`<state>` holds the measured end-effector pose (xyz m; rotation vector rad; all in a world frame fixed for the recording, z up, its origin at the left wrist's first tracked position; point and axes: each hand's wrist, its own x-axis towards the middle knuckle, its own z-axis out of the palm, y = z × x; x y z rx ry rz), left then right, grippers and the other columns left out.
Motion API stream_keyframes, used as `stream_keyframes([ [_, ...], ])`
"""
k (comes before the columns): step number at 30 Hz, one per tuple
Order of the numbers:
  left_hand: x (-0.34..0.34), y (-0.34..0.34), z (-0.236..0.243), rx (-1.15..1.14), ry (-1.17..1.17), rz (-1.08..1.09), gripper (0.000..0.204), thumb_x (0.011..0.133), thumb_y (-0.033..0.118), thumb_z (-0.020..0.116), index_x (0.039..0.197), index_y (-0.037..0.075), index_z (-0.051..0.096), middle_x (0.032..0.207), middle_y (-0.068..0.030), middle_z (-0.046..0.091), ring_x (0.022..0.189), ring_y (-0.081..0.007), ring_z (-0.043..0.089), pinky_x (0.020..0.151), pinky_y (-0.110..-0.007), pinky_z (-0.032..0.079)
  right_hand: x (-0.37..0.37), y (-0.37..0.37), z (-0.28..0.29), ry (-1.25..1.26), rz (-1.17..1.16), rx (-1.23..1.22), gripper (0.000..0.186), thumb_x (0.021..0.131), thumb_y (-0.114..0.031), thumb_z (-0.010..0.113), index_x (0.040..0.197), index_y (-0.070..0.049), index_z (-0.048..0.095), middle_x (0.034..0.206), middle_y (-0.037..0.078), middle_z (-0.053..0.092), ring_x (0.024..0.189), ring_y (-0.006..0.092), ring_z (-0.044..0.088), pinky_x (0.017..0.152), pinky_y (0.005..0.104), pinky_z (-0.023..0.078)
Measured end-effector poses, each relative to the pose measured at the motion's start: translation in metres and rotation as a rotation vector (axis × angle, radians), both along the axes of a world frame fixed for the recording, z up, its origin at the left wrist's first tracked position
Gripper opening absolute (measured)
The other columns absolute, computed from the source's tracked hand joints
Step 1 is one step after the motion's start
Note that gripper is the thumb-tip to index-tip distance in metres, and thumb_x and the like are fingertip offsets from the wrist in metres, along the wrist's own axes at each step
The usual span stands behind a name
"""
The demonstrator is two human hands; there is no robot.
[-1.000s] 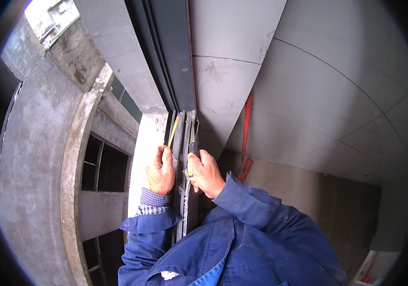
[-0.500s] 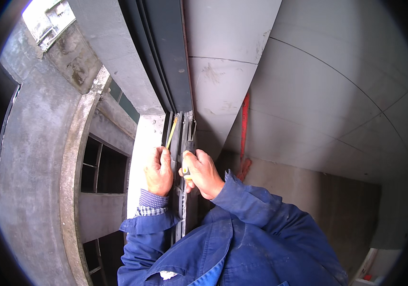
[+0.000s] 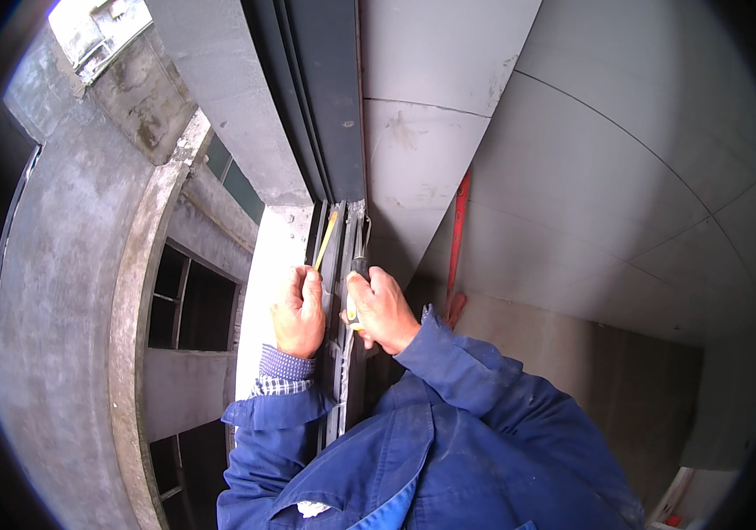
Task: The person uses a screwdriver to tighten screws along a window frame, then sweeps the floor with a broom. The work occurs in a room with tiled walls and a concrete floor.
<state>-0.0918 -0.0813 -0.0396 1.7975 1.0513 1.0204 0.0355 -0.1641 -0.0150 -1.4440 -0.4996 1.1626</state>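
Observation:
My right hand (image 3: 383, 309) is closed round the black and yellow handle of a screwdriver (image 3: 358, 266). Its thin shaft points away from me, along the grey metal window track (image 3: 343, 243); the tip is too small to make out. To the left, my left hand (image 3: 298, 311) pinches a slim yellow strip (image 3: 326, 240) between thumb and fingers. The strip's far end reaches over the track's grooves, close to the foot of the dark upright frame (image 3: 336, 115). Both hands are above the sill, a short gap between them.
Left of the track lies a bright sill (image 3: 276, 238), with a concrete building wall (image 3: 69, 238) beyond it. Pale tiled wall panels (image 3: 427, 141) rise to the right. A red strap-like strip (image 3: 458, 225) hangs or stands near the floor on the right.
The view has shifted slightly, so the frame and track sit a little farther right. My right hand's grip on the screwdriver handle has turned slightly. My left hand still holds the yellow strip.

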Motion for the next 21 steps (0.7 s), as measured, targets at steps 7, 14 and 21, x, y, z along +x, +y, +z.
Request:
stream_keyframes([
  [7, 0.001, 0.001, 0.003, -0.031, -0.007, -0.009, 0.018, 0.103, 0.013, 0.062, 0.102, -0.003, 0.069, 0.078, -0.0118, 0.066, 0.072, -0.0184, 0.062, 0.068, -0.035, 0.051, 0.010, -0.001, -0.003, -0.464, 0.124, -0.104, 0.048, 0.102, -0.034, 0.053, 0.094, 0.014, 0.054, 0.077, 0.034, 0.066, 0.064, 0.0438, 0.070, 0.066, 0.0509, 0.058],
  [14, 0.002, 0.002, 0.001, -0.032, -0.025, -0.012, 0.016, 0.103, 0.012, 0.062, 0.101, -0.003, 0.068, 0.076, -0.0107, 0.065, 0.070, -0.0171, 0.060, 0.066, -0.034, 0.050, 0.008, 0.000, -0.018, -0.541, 0.084, -0.096, 0.049, 0.102, -0.033, 0.053, 0.096, 0.016, 0.055, 0.085, 0.041, 0.065, 0.086, 0.0554, 0.067, 0.080, 0.0583, 0.054],
  [21, -0.001, 0.003, 0.003, -0.059, -0.005, -0.010, 0.017, 0.103, 0.013, 0.062, 0.100, -0.003, 0.068, 0.075, -0.0100, 0.064, 0.070, -0.0163, 0.059, 0.066, -0.034, 0.050, 0.000, -0.005, 0.008, -0.211, 0.059, -0.082, 0.045, 0.105, -0.032, 0.051, 0.093, 0.011, 0.054, 0.073, 0.024, 0.068, 0.052, 0.0328, 0.067, 0.043, 0.0431, 0.054],
])
